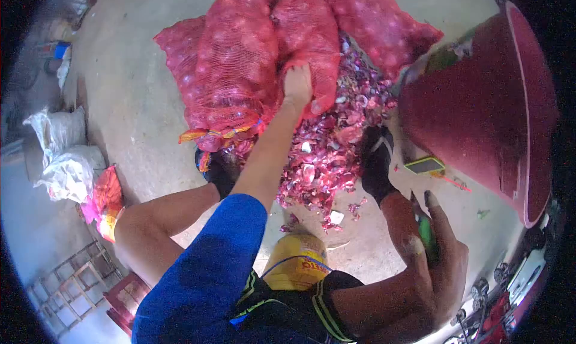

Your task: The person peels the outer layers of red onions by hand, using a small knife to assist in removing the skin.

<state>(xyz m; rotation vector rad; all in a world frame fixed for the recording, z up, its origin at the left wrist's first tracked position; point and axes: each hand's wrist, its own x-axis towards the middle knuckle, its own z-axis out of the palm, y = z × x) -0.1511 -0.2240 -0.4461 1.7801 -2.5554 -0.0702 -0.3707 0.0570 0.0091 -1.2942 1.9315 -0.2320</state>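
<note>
Red mesh sacks [237, 56] full of onions lie side by side at the top. My left hand [298, 83] is closed on the mesh of the middle red sack [309, 32], its fingertips hidden in the folds. My right hand [444, 242], at the lower right beside my knee, is wrapped round a green-handled tool [426, 233]; a thin dark tip shows above the handle. Loose onions and peelings [318, 158] are heaped on the floor between my feet. The yellow bucket [297, 263] is under me.
A large dark red tub [480, 104] lies tipped at the right, with a green-edged phone-like object [425, 165] near it. White plastic bags [63, 158] and a metal rack [75, 284] are at the left. Wheeled items [498, 296] stand at the lower right.
</note>
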